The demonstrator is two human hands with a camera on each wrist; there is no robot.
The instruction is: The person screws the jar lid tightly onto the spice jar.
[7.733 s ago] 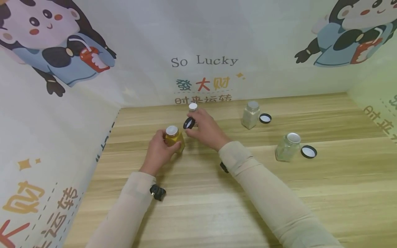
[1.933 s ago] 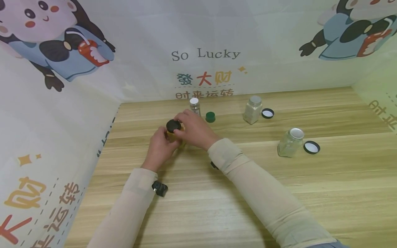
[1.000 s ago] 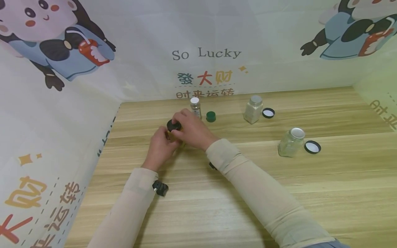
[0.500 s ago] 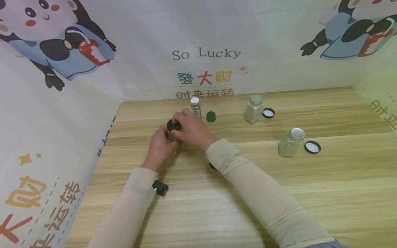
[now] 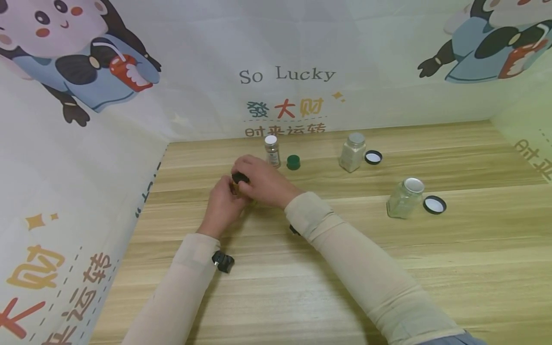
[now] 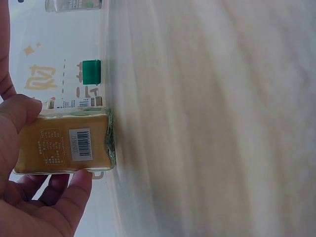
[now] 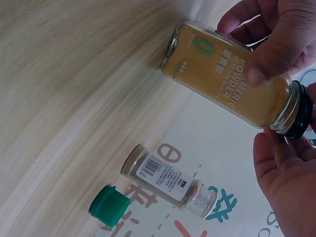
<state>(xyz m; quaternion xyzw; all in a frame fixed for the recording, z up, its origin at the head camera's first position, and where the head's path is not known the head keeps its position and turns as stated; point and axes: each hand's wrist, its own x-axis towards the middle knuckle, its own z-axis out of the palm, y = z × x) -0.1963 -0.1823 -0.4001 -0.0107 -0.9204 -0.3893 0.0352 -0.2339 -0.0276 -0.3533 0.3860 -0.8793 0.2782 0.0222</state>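
My left hand [image 5: 222, 206] grips a square glass jar of yellow-brown turmeric powder [image 7: 222, 74], thumb on one side and fingers on the other. A barcode label shows on the jar [image 6: 64, 143] in the left wrist view. My right hand [image 5: 265, 182] pinches the black screw lid [image 5: 240, 178] on the jar's mouth, with fingers curled round the lid's edge. Glass threads show just below the lid [image 7: 298, 109] in the right wrist view. In the head view, both hands hide most of the jar.
Behind my right hand stands a small labelled bottle [image 5: 272, 151] with a white top, beside a green cap [image 5: 293, 162]. Farther right are two glass jars, a back one [image 5: 352, 152] and a front one [image 5: 405, 198], each with a black lid [image 5: 373, 157] lying beside it, white inside up.
The black lid, earlier held tilted off the silver-topped jar, is now on the jar's mouth. In the last half second my right fingers have shifted round the lid; the left hand stays put.
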